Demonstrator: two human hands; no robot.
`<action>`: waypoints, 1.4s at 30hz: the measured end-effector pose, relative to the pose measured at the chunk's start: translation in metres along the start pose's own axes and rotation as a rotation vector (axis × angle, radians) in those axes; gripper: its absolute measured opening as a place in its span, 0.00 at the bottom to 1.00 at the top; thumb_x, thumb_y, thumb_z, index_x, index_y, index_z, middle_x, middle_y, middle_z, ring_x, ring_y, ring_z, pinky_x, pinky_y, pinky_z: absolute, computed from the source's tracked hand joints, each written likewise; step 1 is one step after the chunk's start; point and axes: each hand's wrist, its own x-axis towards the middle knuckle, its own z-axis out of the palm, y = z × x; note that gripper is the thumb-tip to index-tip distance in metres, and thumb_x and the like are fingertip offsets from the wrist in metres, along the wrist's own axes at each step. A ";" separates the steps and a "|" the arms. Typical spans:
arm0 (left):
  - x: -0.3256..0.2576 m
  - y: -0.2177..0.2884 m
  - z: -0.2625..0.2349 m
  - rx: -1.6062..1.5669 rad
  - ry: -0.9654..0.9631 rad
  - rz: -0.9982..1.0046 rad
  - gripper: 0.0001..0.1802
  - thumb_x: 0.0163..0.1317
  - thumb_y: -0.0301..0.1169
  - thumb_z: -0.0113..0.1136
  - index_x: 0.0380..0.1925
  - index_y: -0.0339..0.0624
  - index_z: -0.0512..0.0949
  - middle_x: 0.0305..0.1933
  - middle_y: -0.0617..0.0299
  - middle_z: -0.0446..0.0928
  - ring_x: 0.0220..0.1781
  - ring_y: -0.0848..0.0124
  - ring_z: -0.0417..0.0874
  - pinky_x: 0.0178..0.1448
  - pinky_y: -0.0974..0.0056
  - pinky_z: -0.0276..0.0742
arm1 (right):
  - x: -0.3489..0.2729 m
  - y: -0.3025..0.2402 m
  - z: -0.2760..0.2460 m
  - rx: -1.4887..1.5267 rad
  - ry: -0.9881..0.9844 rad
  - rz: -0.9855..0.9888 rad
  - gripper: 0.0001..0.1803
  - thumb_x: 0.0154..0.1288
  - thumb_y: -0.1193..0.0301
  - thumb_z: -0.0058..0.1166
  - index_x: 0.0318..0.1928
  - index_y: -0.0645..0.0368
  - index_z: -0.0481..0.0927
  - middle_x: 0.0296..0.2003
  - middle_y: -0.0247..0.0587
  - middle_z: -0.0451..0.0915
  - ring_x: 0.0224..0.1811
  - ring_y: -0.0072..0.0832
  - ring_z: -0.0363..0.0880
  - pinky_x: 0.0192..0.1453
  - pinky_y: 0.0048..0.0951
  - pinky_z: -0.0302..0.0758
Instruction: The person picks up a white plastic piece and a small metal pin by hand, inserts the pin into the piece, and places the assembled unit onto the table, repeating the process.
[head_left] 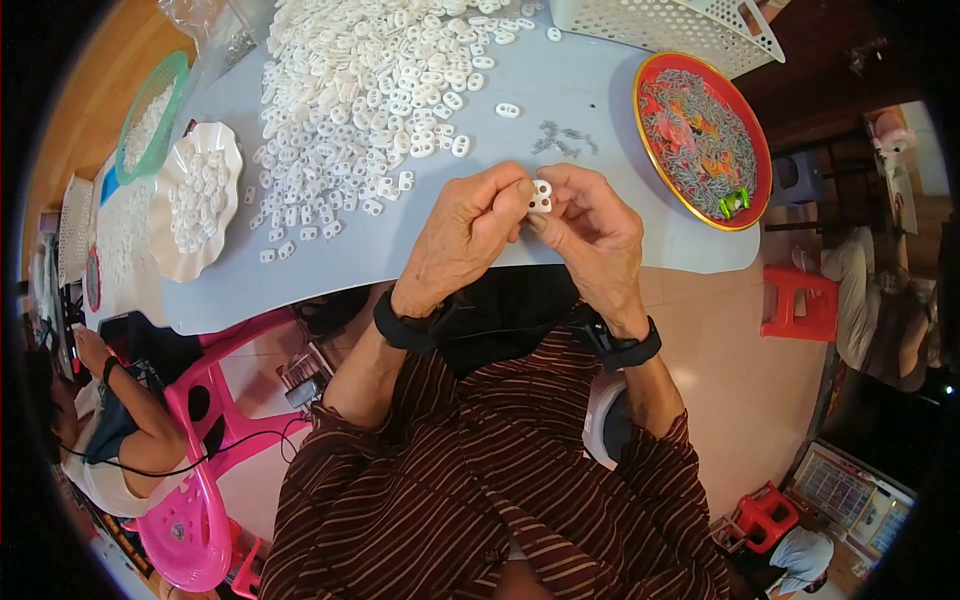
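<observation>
Between my two hands, over the front edge of the table, is a small white plastic piece with dark round holes (540,203). My left hand (465,228) pinches it with thumb and forefinger from the left. From the right, the thumb and fingers of my right hand (598,222) close on the same piece; whether a screw is in it too is hidden. Just beyond my fingers lies a small heap of grey screws (560,138). A large pile of white two-holed plastic pieces (350,100) covers the table ahead and to the left.
At the right stands a red, gold-rimmed tray (637,110) of grey screws, with a white perforated basket (665,32) behind it. A scalloped white dish (228,215) and a green basket (182,85) sit left. Another person (140,420) works at lower left, beside a pink chair (190,530).
</observation>
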 end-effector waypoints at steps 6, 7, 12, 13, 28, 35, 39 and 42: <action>0.001 0.000 0.003 -0.026 0.044 0.036 0.11 0.67 0.30 0.47 0.27 0.34 0.71 0.18 0.65 0.67 0.22 0.79 0.66 0.26 0.71 0.63 | -0.002 0.000 0.001 -0.011 -0.026 -0.041 0.19 0.60 0.83 0.59 0.53 0.64 0.75 0.37 0.34 0.79 0.38 0.18 0.77 0.43 0.20 0.75; 0.001 0.000 0.004 -0.025 0.043 0.036 0.11 0.67 0.30 0.47 0.27 0.34 0.71 0.18 0.65 0.67 0.22 0.79 0.66 0.26 0.71 0.63 | -0.002 0.000 0.001 -0.011 -0.025 -0.042 0.19 0.60 0.83 0.59 0.53 0.64 0.75 0.37 0.34 0.79 0.38 0.18 0.77 0.43 0.20 0.75; -0.001 0.000 0.002 0.011 0.005 0.009 0.12 0.67 0.30 0.48 0.27 0.34 0.70 0.18 0.66 0.66 0.22 0.80 0.67 0.26 0.72 0.64 | 0.000 -0.006 0.002 -0.371 0.065 -0.187 0.16 0.56 0.81 0.63 0.46 0.63 0.80 0.29 0.34 0.78 0.30 0.19 0.78 0.35 0.20 0.78; -0.001 0.002 0.000 0.011 0.006 0.009 0.12 0.67 0.30 0.48 0.27 0.34 0.70 0.18 0.66 0.66 0.22 0.80 0.67 0.26 0.72 0.64 | 0.001 -0.005 0.001 -0.370 0.065 -0.187 0.16 0.56 0.81 0.63 0.46 0.63 0.80 0.29 0.34 0.78 0.30 0.19 0.78 0.35 0.20 0.78; -0.003 0.003 -0.002 0.088 -0.092 0.063 0.12 0.68 0.30 0.46 0.26 0.34 0.67 0.18 0.61 0.61 0.22 0.76 0.59 0.25 0.67 0.61 | 0.003 -0.003 -0.007 -0.519 0.015 -0.415 0.14 0.52 0.80 0.67 0.41 0.61 0.81 0.26 0.37 0.79 0.25 0.24 0.80 0.29 0.22 0.77; -0.002 0.007 0.001 0.079 -0.106 0.067 0.13 0.69 0.30 0.44 0.26 0.35 0.67 0.19 0.62 0.65 0.23 0.76 0.62 0.27 0.68 0.61 | 0.001 0.000 -0.008 -0.447 0.028 -0.341 0.13 0.52 0.81 0.66 0.40 0.63 0.80 0.27 0.38 0.81 0.26 0.23 0.81 0.30 0.22 0.78; -0.004 0.010 0.004 0.071 -0.085 0.067 0.12 0.67 0.29 0.45 0.27 0.32 0.67 0.22 0.55 0.69 0.23 0.70 0.66 0.29 0.64 0.66 | 0.000 0.003 -0.008 -0.447 0.034 -0.348 0.12 0.53 0.81 0.65 0.40 0.63 0.80 0.27 0.38 0.81 0.26 0.23 0.82 0.29 0.22 0.78; -0.004 0.007 0.005 0.090 -0.072 0.060 0.12 0.67 0.29 0.45 0.27 0.31 0.67 0.23 0.54 0.69 0.23 0.67 0.68 0.30 0.63 0.67 | 0.000 0.003 -0.007 -0.433 0.044 -0.374 0.12 0.53 0.81 0.65 0.40 0.63 0.80 0.27 0.38 0.80 0.25 0.23 0.82 0.28 0.22 0.78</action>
